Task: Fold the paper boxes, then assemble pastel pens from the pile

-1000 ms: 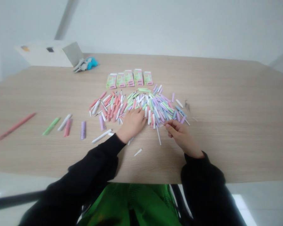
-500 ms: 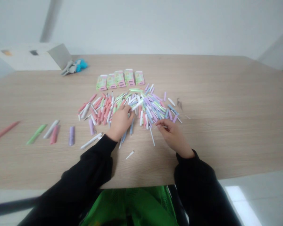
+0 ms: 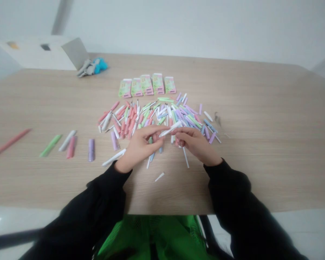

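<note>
**White pen part held between two hands over a heap of pastel pens**

At the bottom, nearest me, is the green cloth [image 3: 132, 234] over my lap, with my black sleeves [image 3: 105, 195] reaching over the desk [image 3: 260, 173]. A small white sliver [image 3: 159, 177] lies near the front edge. Beyond it, a white pen [image 3: 113, 157] rests just beside my left wrist, and a thin white stick [image 3: 186, 157] points towards me below my right hand.

My left hand [image 3: 164, 134] pinches a slim white pen part [image 3: 171, 128], tilted up to the right, in front of the heap. My right hand [image 3: 175, 134] is curled with its fingertips drawn together beside the part; I cannot tell whether they grip it or something smaller.

The part looks smooth and narrow, so a light or off-centre pinch could let it slip into the heap [image 3: 159, 116], where it would be hard to pick out among other white pieces. A low knuckle might also set loose pens rolling.

Behind the heap stand five stacks of green-and-pink boxes [image 3: 146, 85]; farther back, to the left, lies a grey and blue bundle [image 3: 93, 67].
</note>
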Demonstrator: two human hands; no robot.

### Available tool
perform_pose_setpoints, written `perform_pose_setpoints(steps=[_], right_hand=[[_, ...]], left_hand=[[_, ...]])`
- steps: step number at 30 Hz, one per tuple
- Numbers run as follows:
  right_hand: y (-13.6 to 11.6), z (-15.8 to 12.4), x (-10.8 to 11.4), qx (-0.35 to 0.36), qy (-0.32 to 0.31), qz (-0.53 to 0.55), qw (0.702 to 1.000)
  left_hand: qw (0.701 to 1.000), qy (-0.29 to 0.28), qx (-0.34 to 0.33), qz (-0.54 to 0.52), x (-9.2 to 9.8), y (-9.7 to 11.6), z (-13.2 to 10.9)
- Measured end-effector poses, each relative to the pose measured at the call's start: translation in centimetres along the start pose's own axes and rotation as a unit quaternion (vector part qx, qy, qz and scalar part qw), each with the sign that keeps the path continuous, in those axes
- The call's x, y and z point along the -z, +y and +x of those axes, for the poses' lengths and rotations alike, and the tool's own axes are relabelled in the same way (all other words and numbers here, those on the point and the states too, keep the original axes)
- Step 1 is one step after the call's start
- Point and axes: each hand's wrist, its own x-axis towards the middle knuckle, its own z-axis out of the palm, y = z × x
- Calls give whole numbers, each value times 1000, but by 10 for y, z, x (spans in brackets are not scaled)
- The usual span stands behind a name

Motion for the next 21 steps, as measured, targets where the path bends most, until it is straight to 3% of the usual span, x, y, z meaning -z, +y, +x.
perform_pose_setpoints(steps=[3,6,13,21], right_hand=[[2,-4,-7,-23,-18,134,991],[3,-5,-11,-43,-3,193,980],[8,-7,-18,-95,-19,282,954],[11,-9,-28,-163,-30,315,934]], left_hand=[[1000,-18,-7,-15,0,4,-1],[998,-47,-8,-39,-1,11,-2],[965,-124,87,-212,-1,18,-6],[989,-77,34,-122,-7,12,-4]])
